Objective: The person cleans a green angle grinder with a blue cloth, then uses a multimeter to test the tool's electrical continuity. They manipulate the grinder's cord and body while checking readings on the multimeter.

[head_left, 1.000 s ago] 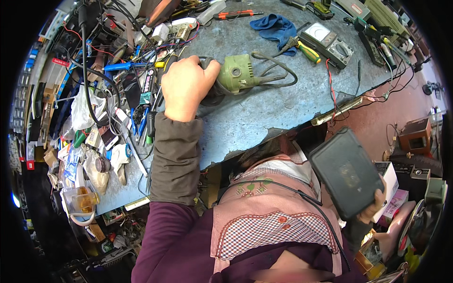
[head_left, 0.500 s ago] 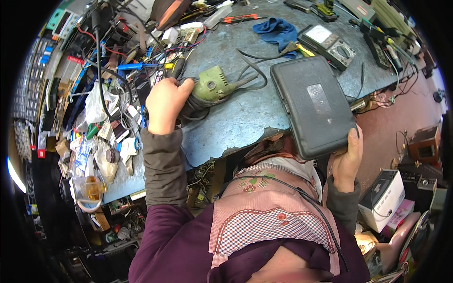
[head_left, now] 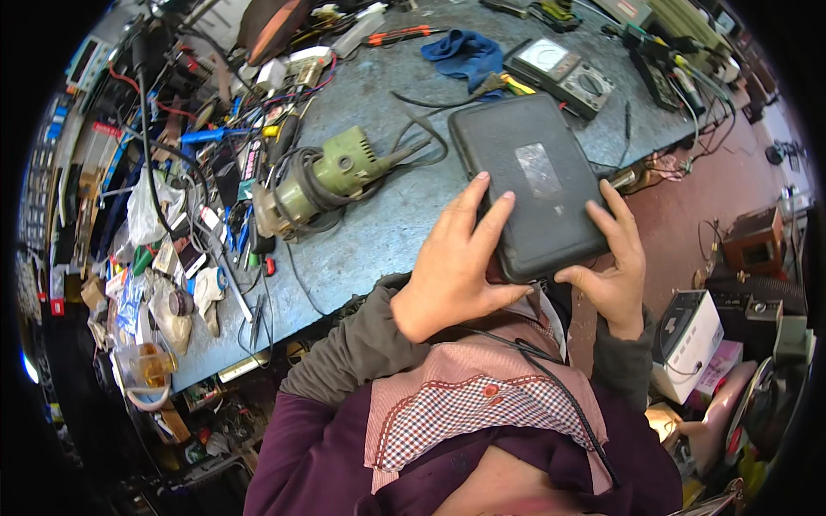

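A closed black plastic case (head_left: 520, 159) with a worn pale label lies at the bench's near edge, its near end jutting over. My left hand (head_left: 456, 262) grips its near left corner, two fingers spread against the lid and side, the thumb along the front edge. Around the near right corner, my right hand (head_left: 615, 267) has its fingers on the side and its thumb by the front. To the left, a green power tool (head_left: 318, 176) lies on its side with its black cord wound around the body; neither hand touches it.
The worn blue bench (head_left: 370, 232) carries a blue cloth (head_left: 465, 58), an analog multimeter (head_left: 564, 73) and a red-and-black cutter-like tool (head_left: 404, 36). Hand tools and wires crowd the left side. A glass mug (head_left: 146, 370) stands at the near left edge. A white boxy device (head_left: 687, 344) sits at lower right.
My left hand has left the green power tool and come right onto the case. My right hand has shifted its hold at the case's near right corner. The view has shifted slightly.
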Available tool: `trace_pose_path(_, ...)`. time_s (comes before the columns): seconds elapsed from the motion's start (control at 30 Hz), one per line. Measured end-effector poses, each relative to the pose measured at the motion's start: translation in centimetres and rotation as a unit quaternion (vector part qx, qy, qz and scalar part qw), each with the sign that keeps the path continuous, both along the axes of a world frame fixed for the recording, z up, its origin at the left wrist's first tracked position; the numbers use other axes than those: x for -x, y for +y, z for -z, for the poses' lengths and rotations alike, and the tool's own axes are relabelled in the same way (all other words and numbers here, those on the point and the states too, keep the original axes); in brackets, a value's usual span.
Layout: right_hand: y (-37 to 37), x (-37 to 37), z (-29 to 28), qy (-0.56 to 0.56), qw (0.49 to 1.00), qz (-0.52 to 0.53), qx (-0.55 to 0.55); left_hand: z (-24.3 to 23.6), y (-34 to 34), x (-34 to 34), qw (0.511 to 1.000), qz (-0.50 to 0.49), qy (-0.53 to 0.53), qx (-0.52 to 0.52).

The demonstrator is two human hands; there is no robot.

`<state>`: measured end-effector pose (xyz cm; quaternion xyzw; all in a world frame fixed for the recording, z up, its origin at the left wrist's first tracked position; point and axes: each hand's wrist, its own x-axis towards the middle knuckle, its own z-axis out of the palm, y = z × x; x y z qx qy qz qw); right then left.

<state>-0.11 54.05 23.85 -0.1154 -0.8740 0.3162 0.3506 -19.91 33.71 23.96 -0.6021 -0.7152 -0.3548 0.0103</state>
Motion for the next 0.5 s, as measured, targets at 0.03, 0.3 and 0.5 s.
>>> trace_pose_path(0.03, 0.1, -0.1, 0.6, 0.020, 1.000, 0.007, -0.008, -0.1, 0.3, -0.1, 1.000, 0.005, -0.017, -0.022)
trace_pose_path(0.3, 1.4, 0.9, 4.3, 0.292, 0.858, 0.167, 0.388, 1.0, 1.0, 0.1, 0.991, 0.004, -0.073, -0.112)
trace_pose_path(0.5, 1.4, -0.3, 5.7, 0.272, 0.816, 0.164, 0.483, 1.8, 0.7, 0.2, 0.996, -0.008, -0.058, -0.068)
